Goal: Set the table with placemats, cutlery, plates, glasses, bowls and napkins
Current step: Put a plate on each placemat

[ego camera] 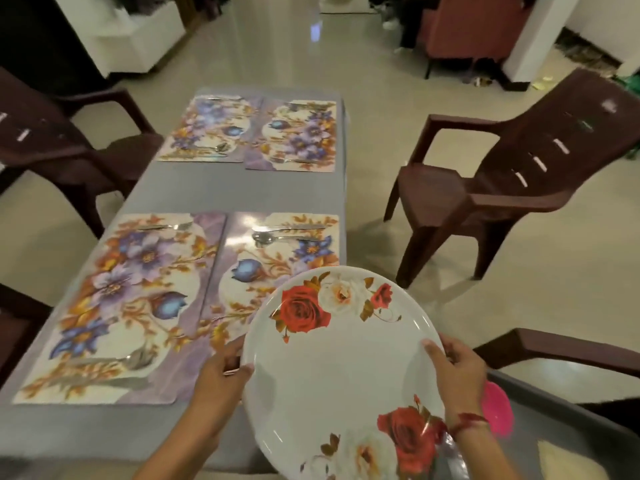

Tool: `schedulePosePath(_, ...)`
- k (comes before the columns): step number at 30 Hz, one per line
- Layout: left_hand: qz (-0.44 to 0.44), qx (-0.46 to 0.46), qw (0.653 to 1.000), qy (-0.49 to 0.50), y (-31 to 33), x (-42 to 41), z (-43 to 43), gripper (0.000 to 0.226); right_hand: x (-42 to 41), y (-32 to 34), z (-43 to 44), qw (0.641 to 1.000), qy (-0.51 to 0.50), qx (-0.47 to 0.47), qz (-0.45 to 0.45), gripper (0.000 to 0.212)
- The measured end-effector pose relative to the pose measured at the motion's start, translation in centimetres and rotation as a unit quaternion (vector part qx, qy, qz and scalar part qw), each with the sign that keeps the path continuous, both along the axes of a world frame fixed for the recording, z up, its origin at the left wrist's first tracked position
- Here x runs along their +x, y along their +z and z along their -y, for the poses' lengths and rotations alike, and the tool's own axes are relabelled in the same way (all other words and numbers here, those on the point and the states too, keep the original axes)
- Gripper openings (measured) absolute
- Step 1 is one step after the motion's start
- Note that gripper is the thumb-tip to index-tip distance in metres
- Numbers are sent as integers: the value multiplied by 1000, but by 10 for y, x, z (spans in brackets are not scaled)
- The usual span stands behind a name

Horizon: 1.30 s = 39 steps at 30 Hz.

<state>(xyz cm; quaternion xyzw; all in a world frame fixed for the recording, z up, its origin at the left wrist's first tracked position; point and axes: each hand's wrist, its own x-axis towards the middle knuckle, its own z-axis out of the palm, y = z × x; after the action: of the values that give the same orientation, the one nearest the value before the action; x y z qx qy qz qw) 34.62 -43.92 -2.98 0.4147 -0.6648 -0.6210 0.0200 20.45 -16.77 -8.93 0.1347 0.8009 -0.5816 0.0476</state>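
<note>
Round glossy rose-printed plate point(341, 372) gripped at its rim by left hand point(221, 379) and right hand point(459, 370); flat floral placemat point(242, 289) beneath

Both forearms reach forward. The left hand point(225, 374) grips one rim of the plate point(339, 362), thumb on top; the right hand point(459, 372) grips the opposite rim.

Dark brown plastic armchair point(485, 195) right of centre, second brown armchair point(52, 150) at left edge; round pink plastic item point(498, 407) lower right; glossy beige floor point(277, 46) top centre.
</note>
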Motion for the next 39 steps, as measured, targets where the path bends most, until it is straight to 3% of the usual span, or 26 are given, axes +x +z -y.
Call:
schedulePosePath(7,-25,29,997,67,-5,39,36,42,-24,17,66,993,76,86,-21,7)
schedulePosePath(17,-26,59,958,278,-25,43,29,49,-116,11,175,950,297,88,-32,8)
schedulePosePath(25,22,42,878,476,-43,-16,-31,50,-197,-30,230,854,507,112,-28,10)
schedulePosePath(33,39,31,800,598,-48,-85,-86,47,-241,-21,262,763,624,146,-89,12)
schedulePosePath(39,57,22,789,611,-66,-111,-93,53,-265,-23,279,720,662,161,-131,15)
